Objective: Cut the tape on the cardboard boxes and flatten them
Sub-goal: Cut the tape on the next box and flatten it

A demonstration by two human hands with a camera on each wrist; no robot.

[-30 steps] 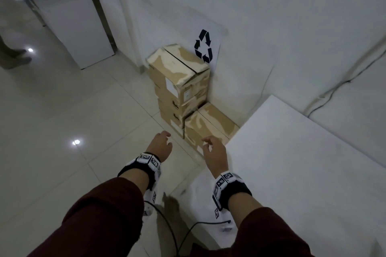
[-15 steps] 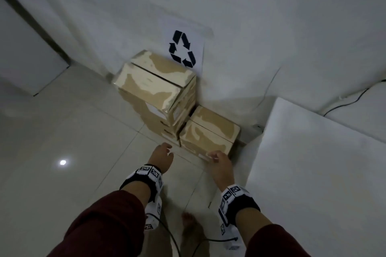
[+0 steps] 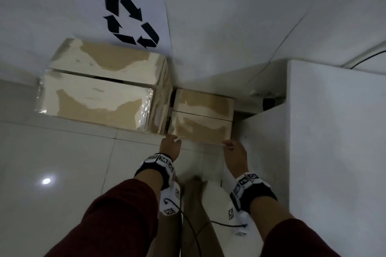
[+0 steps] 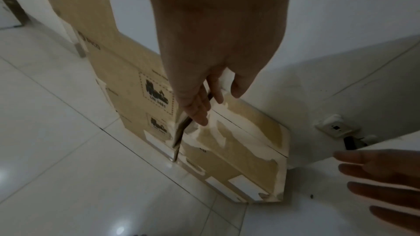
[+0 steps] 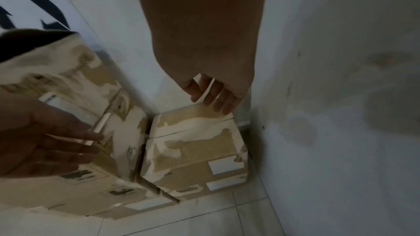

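Brown cardboard, skinned to white in patches over the top: low box (image 3: 201,119), on the floor tiles (image 3: 62,162) below and right of the recycling sign (image 3: 130,19), pressed against the taller stack of boxes (image 3: 100,92) directly under that sign. Seam across the lid closed, not yet cut. Probably light, judging from the small size only. Stiff while taped, but likely to dent under a hard squeeze. Glossy clear tape on the stack under the sign, likely slippery. Torn paper surface rougher, better for the fingers. Best taken by the two near corners or by both short sides, then drawn out, away from the sign, before any cutting.

Left hand (image 3: 170,146) at the near corner on the sign's side, fingers straight, pointing down into the slit between low box and stack. Right hand (image 3: 235,156) at the near corner farthest from the sign, fingers loosely extended, thumb close to the edge. Touching or not, cannot tell. No closed grip on either side.

Seen only from the head: the whole sign, and both hands together at the front edge. Shown only by the left wrist: printed labels on the stack's side, white stickers on the low box's front, a wall socket (image 4: 336,128) beyond the box, farther from the sign. Given best by the right wrist: the narrow gap between the low box and the white block (image 3: 334,131) on the side away from the sign. No cutting tool clearly visible anywhere. Thin pale streak by the left fingers in the right wrist view too blurred to name.
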